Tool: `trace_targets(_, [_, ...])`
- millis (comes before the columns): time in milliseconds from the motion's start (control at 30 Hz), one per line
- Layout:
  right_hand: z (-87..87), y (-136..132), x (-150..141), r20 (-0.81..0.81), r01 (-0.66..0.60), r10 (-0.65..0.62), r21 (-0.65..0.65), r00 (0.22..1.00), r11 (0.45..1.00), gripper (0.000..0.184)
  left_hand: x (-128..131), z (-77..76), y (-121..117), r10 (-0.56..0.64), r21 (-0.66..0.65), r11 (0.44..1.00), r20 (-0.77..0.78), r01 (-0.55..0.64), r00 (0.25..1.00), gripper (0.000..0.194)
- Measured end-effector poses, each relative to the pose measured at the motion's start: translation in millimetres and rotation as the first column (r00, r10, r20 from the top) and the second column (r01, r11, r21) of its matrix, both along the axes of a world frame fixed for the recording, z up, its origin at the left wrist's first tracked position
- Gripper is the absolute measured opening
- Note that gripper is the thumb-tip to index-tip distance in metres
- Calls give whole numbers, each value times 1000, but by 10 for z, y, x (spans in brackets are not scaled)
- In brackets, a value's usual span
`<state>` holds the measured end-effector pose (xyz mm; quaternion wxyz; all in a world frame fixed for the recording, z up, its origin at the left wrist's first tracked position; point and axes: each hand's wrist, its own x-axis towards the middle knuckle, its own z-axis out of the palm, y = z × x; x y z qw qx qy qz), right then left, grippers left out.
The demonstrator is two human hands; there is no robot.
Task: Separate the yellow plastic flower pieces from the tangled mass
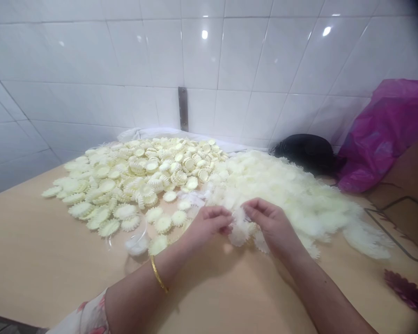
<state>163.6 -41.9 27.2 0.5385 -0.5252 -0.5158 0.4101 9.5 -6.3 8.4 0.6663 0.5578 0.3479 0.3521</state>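
Between my hands is a thin, whitish, see-through flower petal layer [239, 228] with a jagged edge. My right hand [270, 226] pinches its upper right edge between thumb and fingertips. My left hand [211, 225], a gold bangle on its wrist, is closed with its fingertips at the left edge of the same layer. Just behind my hands lies a wide heap of similar pale, filmy petal layers [282, 185]. To the left spreads a pile of cream-coloured round discs with toothed rims [125, 185], some stacked, some loose.
The heaps rest on a light wooden table [38, 255] against a white tiled wall [118, 55]. Near the left forearm sits a small white bundle [137, 245]. At the back right are a black rounded object [304, 150] and a magenta plastic bag [376, 134]. A dark red flower-shaped piece [407, 290] lies at right.
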Motion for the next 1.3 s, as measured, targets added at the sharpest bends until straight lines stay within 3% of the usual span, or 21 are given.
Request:
trace_targets(133, [2,-8,-11,3,-22,22,-30,1000,999,23,-19,-10,13,43,-51,998,24,-42,999,31])
trace_targets(333, [-9,-6,-34,6,-65,65,-35,998,997,23,2,-34,15,39,-10,999,15,-39,999,18])
trace_targets(600, [-74,29,-13,-40,-55,53,-45,998,997,32,8,-54,26,35,-34,999,24,-34,999,17])
trace_targets(800, [-93,43,-3,-162,-103,89,-80,983,991,31,15,-33,20,56,-26,998,4,-56,998,15])
trace_targets(1033, [-60,20,3,29,-89,91,-64,995,994,17,15,-30,15,58,100,994,-53,-52,997,14])
trace_targets(1300, [-67,46,44,148,33,-32,-6,988,999,17,27,-14,2,66,96,994,-63,-60,996,15])
